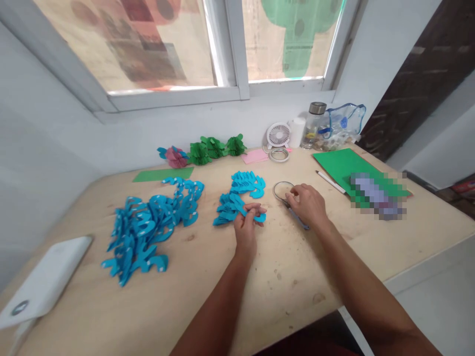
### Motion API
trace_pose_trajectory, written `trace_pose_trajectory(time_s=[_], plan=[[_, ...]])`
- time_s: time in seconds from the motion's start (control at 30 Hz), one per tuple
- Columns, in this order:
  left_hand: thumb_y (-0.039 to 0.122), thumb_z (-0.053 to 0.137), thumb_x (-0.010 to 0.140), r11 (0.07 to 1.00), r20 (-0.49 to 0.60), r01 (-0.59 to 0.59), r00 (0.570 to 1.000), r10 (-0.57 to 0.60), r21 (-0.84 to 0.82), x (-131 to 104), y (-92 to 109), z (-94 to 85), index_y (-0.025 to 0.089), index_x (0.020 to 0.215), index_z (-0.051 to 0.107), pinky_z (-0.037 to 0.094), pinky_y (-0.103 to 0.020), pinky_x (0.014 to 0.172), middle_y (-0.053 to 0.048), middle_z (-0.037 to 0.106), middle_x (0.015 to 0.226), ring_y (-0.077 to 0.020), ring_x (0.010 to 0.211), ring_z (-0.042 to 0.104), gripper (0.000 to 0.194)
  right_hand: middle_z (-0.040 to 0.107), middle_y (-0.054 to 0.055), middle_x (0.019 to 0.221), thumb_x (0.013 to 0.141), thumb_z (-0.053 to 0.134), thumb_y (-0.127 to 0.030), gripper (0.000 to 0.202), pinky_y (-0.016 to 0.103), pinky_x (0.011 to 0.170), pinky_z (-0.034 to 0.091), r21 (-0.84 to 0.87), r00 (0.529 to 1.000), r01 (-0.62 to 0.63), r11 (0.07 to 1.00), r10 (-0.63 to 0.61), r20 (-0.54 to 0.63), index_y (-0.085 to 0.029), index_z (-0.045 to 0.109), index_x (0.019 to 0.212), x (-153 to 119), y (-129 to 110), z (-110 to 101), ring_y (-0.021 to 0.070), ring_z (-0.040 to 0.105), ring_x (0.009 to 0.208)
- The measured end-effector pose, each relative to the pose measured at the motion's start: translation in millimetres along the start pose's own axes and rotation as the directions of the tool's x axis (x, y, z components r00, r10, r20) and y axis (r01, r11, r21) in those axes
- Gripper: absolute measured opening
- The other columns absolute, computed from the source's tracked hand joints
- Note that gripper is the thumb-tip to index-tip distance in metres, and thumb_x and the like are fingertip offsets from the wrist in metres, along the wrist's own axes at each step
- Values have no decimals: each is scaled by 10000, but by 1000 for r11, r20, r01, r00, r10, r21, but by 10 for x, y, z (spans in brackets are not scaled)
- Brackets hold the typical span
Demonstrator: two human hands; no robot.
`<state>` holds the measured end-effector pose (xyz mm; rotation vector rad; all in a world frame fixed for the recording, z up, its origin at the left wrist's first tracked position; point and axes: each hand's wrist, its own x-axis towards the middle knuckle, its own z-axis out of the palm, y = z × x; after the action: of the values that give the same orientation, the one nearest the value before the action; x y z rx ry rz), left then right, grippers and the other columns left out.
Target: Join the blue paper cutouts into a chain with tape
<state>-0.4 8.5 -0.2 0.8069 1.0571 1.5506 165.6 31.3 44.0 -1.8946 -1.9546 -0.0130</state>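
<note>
Step in hand, as I judge it: fetching a bit of tape for one blue piece. Left hand, mid-frame, pinches the blue piece between thumb and fingers; its tip sticks out to the right. The hand sits against the near edge of a blue stack, with a second stack just above it.

Right hand, right of centre, is at the lower right rim of the ring, fingers bent and drawn together. A slim tool lies beneath that hand, slanting toward lower right. Cannot tell whether the fingers grip the ring, the tool or a tape end; contact too small to resolve. Ring taken to be a tape roll.

Left of centre on the surface: a loose pile of blue pieces with small white patches, probably tape. Patches not made out on the two central stacks, which I read as pieces not yet done.

Next move, judged: calls for a clean short bit of tape freed at the ring, ring kept steady, then laid flat on the held piece. Left pinch should hold the thin paper without creasing it. Risk: tape folding onto itself or catching neighbouring pieces.
</note>
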Motion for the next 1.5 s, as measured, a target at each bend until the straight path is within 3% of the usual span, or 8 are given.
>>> trace_pose_trajectory(time_s=[0.17,0.33,0.57,0.7,0.87,1.07,1.23,1.5], plan=[[279,540,727,999,33,-13,999,12,36,-2,6,-2,142,770,613,406,-204,462,-46,658,635,-145,610,610,161,659,66,927,739,528,-483,364,265,553,307,-97,922,-128,987,155,356,-197,589,956,52,116,-71,210,586,800],[252,517,753,994,44,-82,996,79,74,-22,22,20,142,760,611,421,-239,567,-28,642,596,-142,621,607,145,670,79,913,706,562,-432,338,253,532,281,-117,876,-71,991,118,468,-196,586,946,43,88,-30,218,594,811],[342,472,807,998,116,-46,992,39,52,-80,51,103,142,924,567,401,-227,519,38,532,472,-120,502,545,251,674,75,826,746,492,-258,113,248,528,289,6,925,-127,992,117,361,-193,572,791,89,222,23,199,600,759],[384,462,805,967,222,-31,975,-27,255,-33,102,201,151,940,573,342,-213,430,45,520,522,-85,389,444,291,672,45,740,767,482,-266,79,223,551,356,317,949,-297,901,241,205,-192,503,752,152,333,77,153,612,667],[246,429,804,691,329,-299,940,94,658,215,140,501,160,906,650,385,-236,566,12,525,549,-128,559,524,258,614,-16,584,777,453,-308,125,195,456,390,719,922,-333,610,371,113,-199,438,718,208,403,158,96,542,437],[177,566,693,485,385,-378,919,90,788,493,-19,862,124,1230,498,391,-240,596,16,563,597,-153,621,543,544,556,-48,514,742,480,-300,108,189,427,401,823,954,-254,508,274,125,-193,467,736,217,393,179,83,494,390],[197,518,731,531,476,-461,871,118,711,594,6,940,169,884,649,382,-223,605,-15,637,713,-134,657,556,204,558,-47,525,743,482,-296,106,194,433,403,840,974,-208,501,181,134,-196,462,715,189,355,124,85,497,406],[362,522,750,666,241,-275,959,145,693,408,70,562,173,564,485,288,-202,447,50,436,454,-89,440,396,267,529,-47,522,749,498,-344,176,186,427,373,870,988,-122,478,144,60,-183,496,678,173,318,50,77,474,408]])
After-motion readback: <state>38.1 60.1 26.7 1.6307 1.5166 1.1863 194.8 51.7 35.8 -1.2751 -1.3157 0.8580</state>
